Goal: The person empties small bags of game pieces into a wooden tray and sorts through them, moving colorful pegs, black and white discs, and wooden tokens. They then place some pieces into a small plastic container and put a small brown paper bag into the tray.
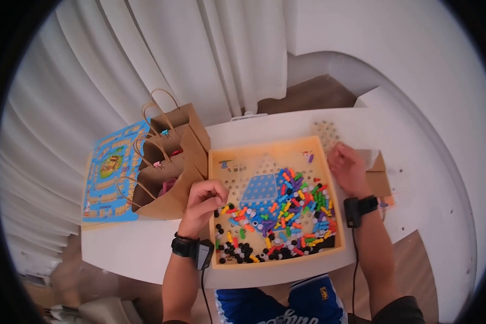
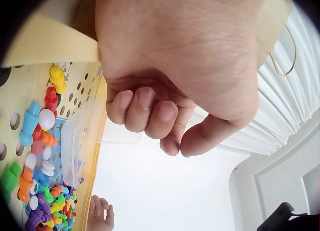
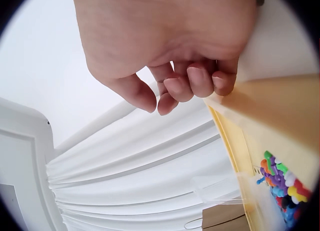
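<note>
My left hand is at the left rim of a shallow wooden box, its fingers loosely curled with nothing between them. The right hand hangs by the opposite rim, also loosely curled and holding nothing. Many small coloured pegs lie heaped in the box, mostly towards its right and middle. Black and white pieces gather at the near left corner. A clear plastic piece stands over a blue perforated area. In the right wrist view, the curled fingers overlap the box's edge.
Brown paper bags with handles and small clips stand left of the box. Behind them leans a blue printed board. A perforated wooden piece and a cardboard box lie at the right on the white table.
</note>
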A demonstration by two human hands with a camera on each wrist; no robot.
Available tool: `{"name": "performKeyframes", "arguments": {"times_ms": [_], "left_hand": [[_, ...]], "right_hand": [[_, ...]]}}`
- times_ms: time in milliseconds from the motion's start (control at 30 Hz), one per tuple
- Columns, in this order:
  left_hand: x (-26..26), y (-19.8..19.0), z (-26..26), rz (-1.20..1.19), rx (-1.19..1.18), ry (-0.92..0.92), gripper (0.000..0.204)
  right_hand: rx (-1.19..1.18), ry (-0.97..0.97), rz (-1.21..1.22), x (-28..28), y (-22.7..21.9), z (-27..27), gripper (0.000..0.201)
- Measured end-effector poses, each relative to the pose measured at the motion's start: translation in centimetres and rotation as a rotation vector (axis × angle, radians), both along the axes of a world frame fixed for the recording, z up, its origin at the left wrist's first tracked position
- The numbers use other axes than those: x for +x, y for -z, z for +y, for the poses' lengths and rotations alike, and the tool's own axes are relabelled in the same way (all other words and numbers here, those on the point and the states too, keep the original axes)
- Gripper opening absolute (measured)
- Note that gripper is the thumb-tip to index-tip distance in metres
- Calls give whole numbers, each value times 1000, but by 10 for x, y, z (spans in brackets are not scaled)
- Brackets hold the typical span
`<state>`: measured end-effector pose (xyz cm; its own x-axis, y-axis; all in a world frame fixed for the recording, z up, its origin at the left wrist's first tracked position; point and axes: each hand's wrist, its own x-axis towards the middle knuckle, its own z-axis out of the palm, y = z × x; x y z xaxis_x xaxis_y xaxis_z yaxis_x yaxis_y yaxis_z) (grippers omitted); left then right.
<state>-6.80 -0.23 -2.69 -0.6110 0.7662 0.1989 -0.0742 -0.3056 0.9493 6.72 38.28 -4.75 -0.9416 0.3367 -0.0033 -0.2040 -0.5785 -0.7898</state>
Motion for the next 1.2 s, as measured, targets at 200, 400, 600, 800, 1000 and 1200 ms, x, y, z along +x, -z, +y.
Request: {"name": "performKeyframes", "arguments": {"times_ms": [200, 400, 600, 800, 1000, 1200], "left_hand": [[0, -1, 1, 56, -107, 13, 14], [4, -9, 9, 145, -204, -15, 26], [21, -36, 17, 460, -508, 33, 3], [58, -54, 13, 1262, -867, -20, 17], [62, -44, 10, 1403, -904, -31, 20], [69, -56, 19, 1339, -911, 13, 14]], "right_hand": [[114, 4, -4, -1, -4, -2, 24], [107, -22, 55, -4, 5, 4, 24], [70, -55, 44, -4, 4, 4, 21], [58, -37, 55, -6, 8, 5, 18], [66, -12, 21, -6, 6, 3, 22], [73, -6, 53, -6, 8, 3, 24]]}}
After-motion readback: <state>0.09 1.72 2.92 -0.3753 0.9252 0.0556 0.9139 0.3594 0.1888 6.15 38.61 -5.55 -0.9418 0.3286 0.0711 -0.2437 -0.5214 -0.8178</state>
